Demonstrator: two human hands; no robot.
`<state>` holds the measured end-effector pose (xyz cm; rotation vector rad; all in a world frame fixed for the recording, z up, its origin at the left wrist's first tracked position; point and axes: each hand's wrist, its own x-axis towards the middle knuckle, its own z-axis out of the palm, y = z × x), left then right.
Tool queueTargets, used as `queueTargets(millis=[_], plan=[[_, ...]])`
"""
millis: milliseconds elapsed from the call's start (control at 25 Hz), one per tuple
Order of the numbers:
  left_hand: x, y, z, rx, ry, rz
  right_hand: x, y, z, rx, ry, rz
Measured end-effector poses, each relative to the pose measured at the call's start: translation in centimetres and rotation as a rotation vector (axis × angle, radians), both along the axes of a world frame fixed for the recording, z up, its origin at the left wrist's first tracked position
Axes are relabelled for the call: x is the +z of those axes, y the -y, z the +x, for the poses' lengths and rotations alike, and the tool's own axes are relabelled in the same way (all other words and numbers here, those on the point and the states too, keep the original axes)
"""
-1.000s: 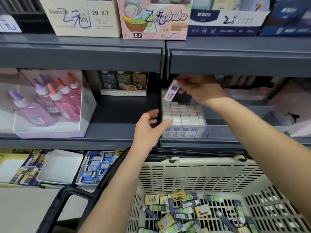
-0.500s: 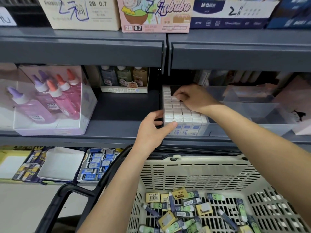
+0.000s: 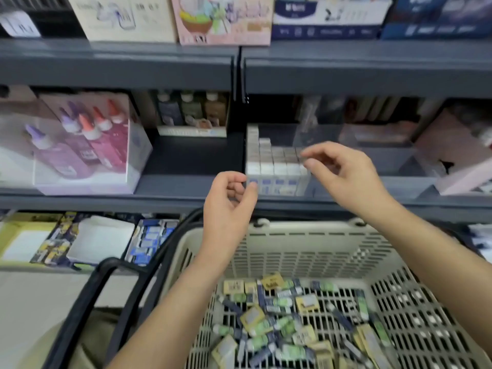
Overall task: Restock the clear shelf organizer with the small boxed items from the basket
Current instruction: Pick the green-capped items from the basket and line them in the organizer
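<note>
Clearly the restocking is only partly done. The clear shelf organizer point(image 3: 323, 134) is sitting on the grey shelf point(image 3: 186, 182), its left part packed tight with rows of white boxes point(image 3: 274, 163). Its right part and the space behind the rows are showing only bare plastic.

Both hands are hanging in front of it, apart from each other and carrying nothing. The left hand point(image 3: 229, 201) is hovering just beside the organizer's front left corner, fingers loosely curled; whether the thumb is touching the front wall I cannot tell. The right hand point(image 3: 346, 177) is hovering over the front right end of the rows, thumb and forefinger slightly parted, pinching nothing that I can see.

Below them the basket point(image 3: 292, 243) is holding a loose heap of small boxed items point(image 3: 279, 318) in yellow, green and dark blue. I am judging, then, that a good many trips are left, beginning with a reach down for the next box.

Motion blur is smearing all the writing. The beige carton point(image 3: 125, 17) is bearing a hand-drawn scrawl and the pink carton point(image 3: 223, 20) a cartoon picture with lettering, neither readable. The white boxes are showing violet-blue patches on their fronts, and the basket items are carrying labels too small to read.
</note>
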<state>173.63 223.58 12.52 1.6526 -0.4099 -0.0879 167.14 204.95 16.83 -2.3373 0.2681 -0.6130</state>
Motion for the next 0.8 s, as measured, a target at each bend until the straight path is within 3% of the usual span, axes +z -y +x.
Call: queueTargets(millis=[80,160,280,360,480,560,640,800], plan=[[-0.8,-0.1,-3.5,-0.155,0.040,0.035,-2.0,-0.3,-5.6,0.028,-0.102,0.054],[-2.5,0.5,-6.8,-0.393,0.068,0.207,-4.3,-0.1,-9.9,0.062,-0.313,0.060],[-6.5,2.3,-11.1,-0.741,0.063,0.534,-6.6,1.4,-13.8,0.168,-0.769,-0.112],[-9.5,3.9,-13.5,-0.914,0.103,0.706,-7.3,2.4,-14.6,0.223,-0.975,-0.222],[-13.8,5.8,-17.4,-1.174,0.243,0.872,-7.7,2.9,-14.4,0.183,-1.031,-0.234],[-16.2,6.0,-19.2,-1.321,0.439,1.025,-7.9,3.0,-14.0,0.164,-0.994,-0.212],[-17.8,5.3,-19.5,-1.347,0.609,1.049,-8.1,3.0,-13.8,0.159,-0.977,-0.208],[-18.0,2.6,-16.1,-1.284,0.723,1.074,-8.4,3.1,-14.2,0.177,-0.992,-0.238]])
